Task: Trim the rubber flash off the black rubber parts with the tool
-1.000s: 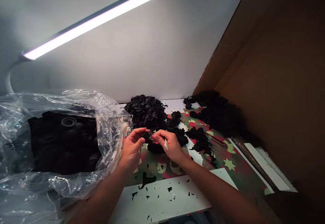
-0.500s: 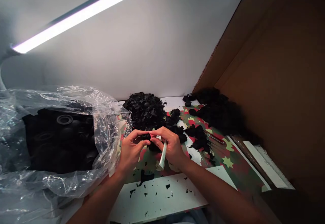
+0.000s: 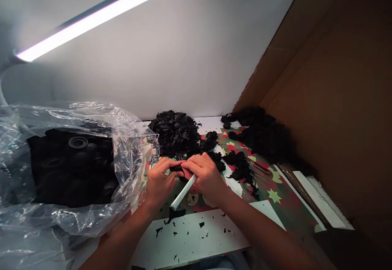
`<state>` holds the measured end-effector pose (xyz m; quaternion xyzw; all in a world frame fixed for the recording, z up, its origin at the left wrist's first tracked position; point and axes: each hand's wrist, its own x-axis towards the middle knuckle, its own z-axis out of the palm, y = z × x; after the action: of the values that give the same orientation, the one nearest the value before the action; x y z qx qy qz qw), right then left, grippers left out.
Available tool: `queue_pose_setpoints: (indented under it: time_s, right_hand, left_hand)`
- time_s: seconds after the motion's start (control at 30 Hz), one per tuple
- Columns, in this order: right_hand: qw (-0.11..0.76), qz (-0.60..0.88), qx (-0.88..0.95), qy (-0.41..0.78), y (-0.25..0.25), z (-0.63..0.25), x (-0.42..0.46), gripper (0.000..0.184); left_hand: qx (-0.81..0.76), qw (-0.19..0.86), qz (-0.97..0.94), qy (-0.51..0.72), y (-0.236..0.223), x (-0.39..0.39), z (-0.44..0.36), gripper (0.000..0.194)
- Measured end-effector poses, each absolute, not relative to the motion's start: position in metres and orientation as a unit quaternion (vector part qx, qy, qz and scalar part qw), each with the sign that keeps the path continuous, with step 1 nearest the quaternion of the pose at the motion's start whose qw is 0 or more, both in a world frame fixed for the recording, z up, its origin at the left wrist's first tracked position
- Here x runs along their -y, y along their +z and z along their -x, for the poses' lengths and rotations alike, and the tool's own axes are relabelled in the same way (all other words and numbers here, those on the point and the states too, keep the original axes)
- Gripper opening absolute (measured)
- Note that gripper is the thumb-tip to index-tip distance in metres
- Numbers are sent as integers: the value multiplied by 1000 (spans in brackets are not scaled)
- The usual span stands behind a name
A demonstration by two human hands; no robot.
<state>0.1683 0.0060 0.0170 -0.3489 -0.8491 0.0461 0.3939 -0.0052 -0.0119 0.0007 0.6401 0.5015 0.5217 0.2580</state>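
Note:
My left hand is closed around a small black part, most of it hidden by the fingers. Against it, my right hand grips a white-handled tool; the tool's working end is covered by my fingers, so its kind does not show. Its handle slants down to the left, over a black scrap. Both hands meet just in front of a heap of black shavings.
To the left, a clear plastic bag holds several black rubber-like parts. More black pieces pile up by the cardboard wall. Small trimmings dot a white board. A slim tool lies at right. A tube lamp glows above.
The white handle has swung from nearly upright to slanting down leftward as my right hand turned. My fingers now cover more of the black part.

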Motion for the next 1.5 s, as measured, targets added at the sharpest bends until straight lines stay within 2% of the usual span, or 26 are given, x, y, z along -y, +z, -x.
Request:
queue_pose_setpoints:
  time_s: [0.13, 0.33, 0.5, 0.67, 0.77, 0.87, 1.07, 1.2, 1.37, 1.5]
  right_hand:
    - [401, 378, 831, 77, 12, -168, -9, 18]
    - [441, 427, 772, 165, 12, -164, -11, 14]
    - [480, 481, 714, 171, 17, -182, -26, 13]
    - [430, 478, 702, 306, 14, -196, -34, 15]
    - [446, 457, 693, 336, 14, -189, -28, 13]
    - [455, 428, 672, 398, 19, -179, -20, 20]
    - [397, 404, 601, 563, 21, -171, -16, 30]
    - [398, 391, 517, 649, 16, -170, -16, 31]
    - [414, 388, 511, 646, 17, -170, -15, 33]
    - [447, 430, 567, 542, 16, -168, -12, 28]
  left_hand:
    - [-499, 257, -648, 515, -1, 11, 4, 21]
    - [-516, 380, -557, 528, -1, 9, 3, 19]
    - [-474, 429, -496, 588, 7, 13, 3, 12]
    - [-477, 444, -477, 590, 9, 12, 6, 12]
    - [-483, 450, -482, 576, 9, 11, 6, 14]
    - [-487, 451, -494, 562, 8, 10, 6, 17]
    - [-467, 454, -542, 531, -1, 7, 10, 26]
    - [-449, 525, -498, 524, -12, 4, 10, 33]
    - [-401, 590, -437, 547, -14, 1, 5, 38]
    - [-464, 507, -478, 547, -7, 3, 5, 52]
